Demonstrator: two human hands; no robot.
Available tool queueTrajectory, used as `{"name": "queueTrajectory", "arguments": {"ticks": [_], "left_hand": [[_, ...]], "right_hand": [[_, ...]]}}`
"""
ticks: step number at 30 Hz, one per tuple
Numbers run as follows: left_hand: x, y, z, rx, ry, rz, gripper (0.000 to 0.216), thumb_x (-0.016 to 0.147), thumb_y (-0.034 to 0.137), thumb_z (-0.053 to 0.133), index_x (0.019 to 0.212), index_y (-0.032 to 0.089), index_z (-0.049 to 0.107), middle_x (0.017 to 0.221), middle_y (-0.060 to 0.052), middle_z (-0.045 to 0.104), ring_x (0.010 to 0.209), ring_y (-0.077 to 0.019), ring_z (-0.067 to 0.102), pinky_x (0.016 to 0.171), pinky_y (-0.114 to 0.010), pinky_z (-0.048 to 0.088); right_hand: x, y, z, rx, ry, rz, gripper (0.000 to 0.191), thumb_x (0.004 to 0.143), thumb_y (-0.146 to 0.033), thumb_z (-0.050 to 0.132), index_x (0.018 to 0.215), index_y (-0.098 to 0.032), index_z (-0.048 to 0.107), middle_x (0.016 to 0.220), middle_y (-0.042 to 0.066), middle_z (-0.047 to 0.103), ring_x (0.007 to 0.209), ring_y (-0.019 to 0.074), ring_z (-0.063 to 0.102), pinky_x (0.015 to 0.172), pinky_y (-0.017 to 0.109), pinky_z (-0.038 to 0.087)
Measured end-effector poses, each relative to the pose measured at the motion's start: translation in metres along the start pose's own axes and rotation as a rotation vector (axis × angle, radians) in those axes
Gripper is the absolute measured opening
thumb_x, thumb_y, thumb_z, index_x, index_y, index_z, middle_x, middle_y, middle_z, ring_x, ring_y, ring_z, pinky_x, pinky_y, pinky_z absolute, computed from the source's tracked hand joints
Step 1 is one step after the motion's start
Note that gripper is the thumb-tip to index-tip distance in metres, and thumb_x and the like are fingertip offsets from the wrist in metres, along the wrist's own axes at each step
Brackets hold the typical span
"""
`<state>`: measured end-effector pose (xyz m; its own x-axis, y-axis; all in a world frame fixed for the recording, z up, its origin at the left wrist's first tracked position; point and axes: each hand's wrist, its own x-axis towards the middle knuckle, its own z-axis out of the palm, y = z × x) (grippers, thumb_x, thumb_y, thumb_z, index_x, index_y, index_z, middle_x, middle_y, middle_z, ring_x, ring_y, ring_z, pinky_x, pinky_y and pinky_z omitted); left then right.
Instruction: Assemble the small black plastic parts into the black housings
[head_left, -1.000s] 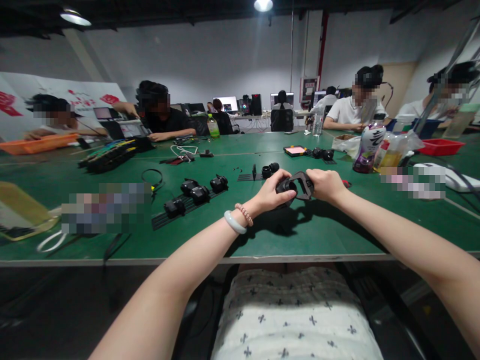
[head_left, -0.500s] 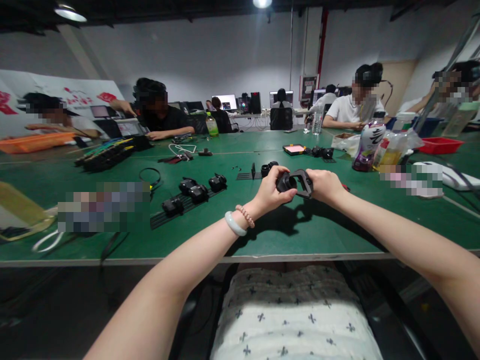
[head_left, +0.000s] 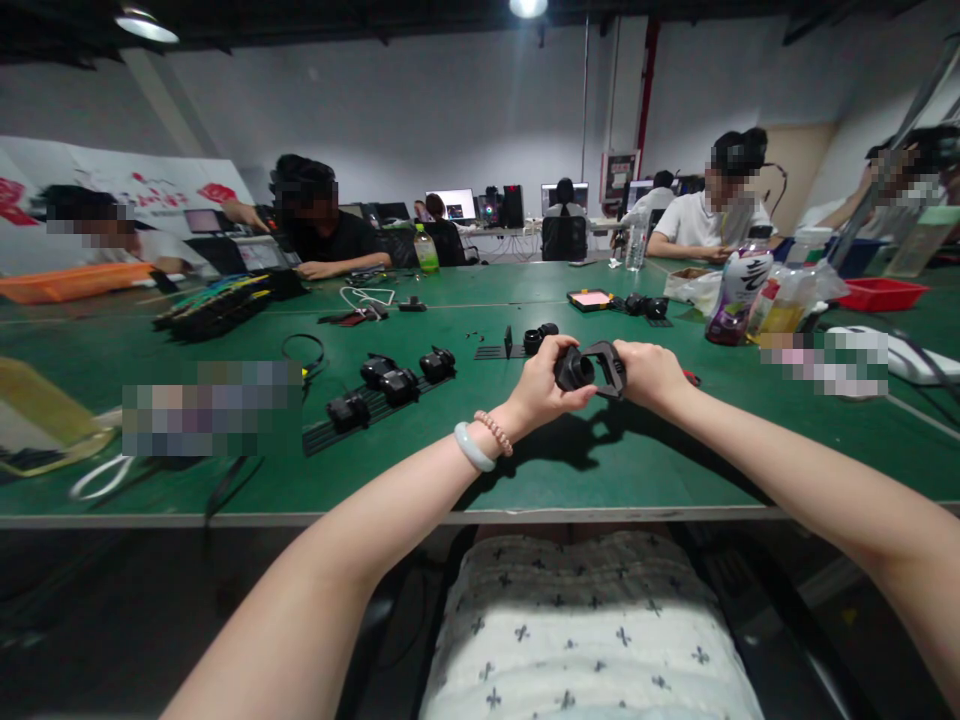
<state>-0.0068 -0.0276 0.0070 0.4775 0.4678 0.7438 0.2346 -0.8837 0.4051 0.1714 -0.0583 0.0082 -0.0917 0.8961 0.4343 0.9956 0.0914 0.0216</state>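
Note:
My left hand is closed around a round black part with a ring-like opening, held above the green table. Close beside it, my right hand pinches a black bracket-shaped frame with an open middle. The two parts are almost together; I cannot tell whether they touch. Behind my left hand, a small black plate with an upright piece lies near some round black parts. Several black parts rest on a slotted black strip to the left.
Bottles and a red tray stand at the right. A bundle of dark strips with coloured edges and an orange tray lie at the left. Co-workers sit across the table. A small pink-topped box lies further back.
The view has shifted very slightly. Both hands keep their hold on the two black parts, with hardly any visible movement.

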Motion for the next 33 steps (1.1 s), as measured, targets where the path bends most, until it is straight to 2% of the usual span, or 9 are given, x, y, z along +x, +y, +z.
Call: {"name": "queueTrajectory", "arguments": {"ticks": [5,11,16,19,22,25,29,33], "left_hand": [[-0.001,-0.003,-0.002,0.051,0.04,0.003,0.064,0.058,0.055,0.058,0.103,0.015,0.038,0.08,-0.001,0.046,0.069,-0.012,0.048,0.064,-0.024,0.042],[-0.001,-0.004,-0.003,0.147,-0.004,0.043,0.068,0.056,0.054,0.061,0.106,0.014,0.036,0.084,-0.003,0.049,0.072,-0.0135,0.051,0.066,-0.026,0.043],[0.004,-0.004,-0.006,0.299,-0.037,0.196,0.072,0.054,0.057,0.062,0.105,0.013,0.037,0.087,-0.007,0.052,0.079,-0.0178,0.054,0.069,-0.029,0.044],[0.008,-0.002,-0.011,0.381,-0.096,0.197,0.072,0.055,0.059,0.06,0.105,0.013,0.037,0.086,-0.008,0.053,0.079,-0.019,0.055,0.069,-0.03,0.044],[0.01,0.001,-0.015,0.431,-0.249,0.133,0.07,0.057,0.059,0.059,0.106,0.014,0.037,0.087,-0.007,0.054,0.078,-0.0191,0.056,0.068,-0.028,0.043],[0.01,0.002,-0.015,0.442,-0.41,0.054,0.07,0.056,0.061,0.057,0.105,0.015,0.038,0.086,-0.006,0.055,0.075,-0.0195,0.056,0.064,-0.028,0.042],[0.007,-0.003,-0.01,0.423,-0.571,-0.066,0.073,0.052,0.065,0.057,0.102,0.015,0.039,0.083,-0.007,0.056,0.073,-0.0209,0.056,0.06,-0.027,0.041],[0.005,-0.004,-0.008,0.39,-0.658,-0.182,0.073,0.054,0.065,0.056,0.105,0.016,0.038,0.087,-0.009,0.057,0.075,-0.0222,0.056,0.058,-0.027,0.04]], "right_hand": [[-0.002,-0.005,0.003,0.015,-0.031,0.012,0.031,0.078,-0.042,0.038,0.092,-0.018,0.051,0.082,0.01,0.062,0.072,0.0234,0.059,0.057,0.026,0.036],[0.002,-0.002,0.002,-0.022,-0.013,0.002,0.03,0.078,-0.039,0.037,0.091,-0.017,0.052,0.086,0.011,0.062,0.073,0.0232,0.059,0.059,0.026,0.037],[0.012,0.017,-0.006,-0.106,0.058,-0.02,0.029,0.078,-0.033,0.035,0.09,-0.015,0.054,0.088,0.013,0.061,0.077,0.0254,0.059,0.063,0.029,0.038],[0.024,0.037,-0.004,-0.131,0.066,0.082,0.031,0.078,-0.033,0.036,0.092,-0.015,0.056,0.088,0.014,0.061,0.079,0.0274,0.059,0.066,0.033,0.04],[0.035,0.064,0.009,-0.094,-0.052,0.311,0.032,0.074,-0.035,0.045,0.093,-0.013,0.059,0.088,0.016,0.061,0.081,0.0274,0.059,0.066,0.032,0.041],[0.041,0.093,0.028,-0.023,-0.167,0.464,0.049,0.07,-0.051,0.047,0.095,-0.01,0.06,0.091,0.019,0.06,0.082,0.0272,0.059,0.064,0.032,0.043],[0.042,0.117,0.048,0.018,-0.317,0.423,0.066,0.06,-0.063,0.051,0.095,-0.008,0.061,0.09,0.017,0.061,0.08,0.0253,0.059,0.063,0.029,0.044],[0.043,0.116,0.048,0.02,-0.533,0.379,0.063,0.061,-0.065,0.047,0.084,-0.008,0.065,0.084,0.016,0.062,0.071,0.0236,0.06,0.059,0.03,0.044]]}}
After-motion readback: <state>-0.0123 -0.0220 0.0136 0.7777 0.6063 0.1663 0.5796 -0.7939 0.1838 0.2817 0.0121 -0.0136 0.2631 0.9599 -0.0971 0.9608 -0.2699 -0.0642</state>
